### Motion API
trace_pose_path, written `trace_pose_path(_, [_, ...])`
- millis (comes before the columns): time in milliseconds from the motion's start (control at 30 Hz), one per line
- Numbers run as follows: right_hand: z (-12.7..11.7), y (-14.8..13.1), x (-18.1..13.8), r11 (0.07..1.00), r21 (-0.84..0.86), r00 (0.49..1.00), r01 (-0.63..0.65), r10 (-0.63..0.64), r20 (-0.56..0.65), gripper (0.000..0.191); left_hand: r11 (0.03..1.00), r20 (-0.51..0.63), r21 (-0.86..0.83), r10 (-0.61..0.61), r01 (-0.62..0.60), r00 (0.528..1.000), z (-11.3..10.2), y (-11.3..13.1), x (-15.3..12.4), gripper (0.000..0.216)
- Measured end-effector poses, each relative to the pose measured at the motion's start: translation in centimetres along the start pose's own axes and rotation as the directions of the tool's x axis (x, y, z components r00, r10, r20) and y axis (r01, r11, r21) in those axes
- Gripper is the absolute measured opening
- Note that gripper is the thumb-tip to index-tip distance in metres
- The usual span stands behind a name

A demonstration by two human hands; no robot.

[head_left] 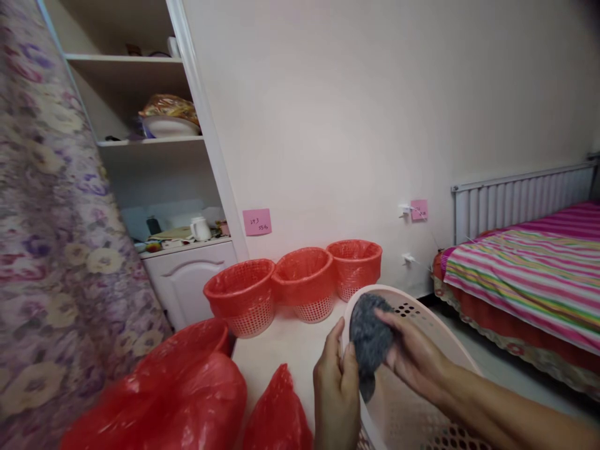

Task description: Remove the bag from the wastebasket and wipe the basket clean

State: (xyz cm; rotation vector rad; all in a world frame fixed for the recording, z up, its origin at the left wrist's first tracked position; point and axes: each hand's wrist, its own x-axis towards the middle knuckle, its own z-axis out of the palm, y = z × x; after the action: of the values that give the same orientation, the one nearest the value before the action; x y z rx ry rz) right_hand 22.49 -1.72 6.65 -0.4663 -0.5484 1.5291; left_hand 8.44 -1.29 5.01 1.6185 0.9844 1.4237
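My right hand grips a grey fuzzy bundle of cloth and holds it over the rim of a pale pink perforated plastic basket at the bottom right. My left hand touches the lower edge of the same grey cloth and presses against the basket's left rim. The basket is tilted toward me.
Three red-lined baskets stand in a row against the wall. Red plastic bags lie at the bottom left. A flowered curtain hangs at left beside a white shelf cabinet. A striped bed stands at right.
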Motion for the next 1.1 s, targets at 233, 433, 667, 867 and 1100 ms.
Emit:
trace_pose_path(233, [-6.3, 2.2, -0.8, 0.426, -0.891, 0.812, -0.159, 0.57, 0.127, 0.042, 0.997, 0.007, -0.033, -0.071, 0.071, 0.997, -1.1, 0.3, 0.3, 0.047])
trace_pose_path(433, [-7.1, 0.8, 2.2, -0.409, -0.801, 0.891, 0.437, 0.317, 0.324, 0.052, 0.998, -0.028, -0.037, -0.059, 0.058, 0.998, -1.4, 0.0, 0.3, 0.05])
trace_pose_path(667, [-11.0, 5.2, 8.3, -0.5, -0.263, 0.524, 0.825, 0.503, 0.687, 0.034, 0.998, -0.055, -0.036, -0.058, 0.056, 0.997, -1.4, -0.9, 0.2, 0.051])
trace_pose_path(867, [-16.2, 9.1, 11.5, -0.646, -0.337, 0.713, 0.685, 0.499, 0.493, 0.073, 0.997, -0.064, 0.044, -0.06, 0.063, 0.996, -1.5, -2.2, 0.0, 0.049])
trace_pose_path(1100, [-16.6, 10.5, 10.7, -0.623, -0.582, 0.845, 0.523, 0.472, 0.253, 0.04, 0.988, -0.092, -0.111, -0.113, 0.103, 0.989, -1.6, -2.0, 0.1, 0.051])
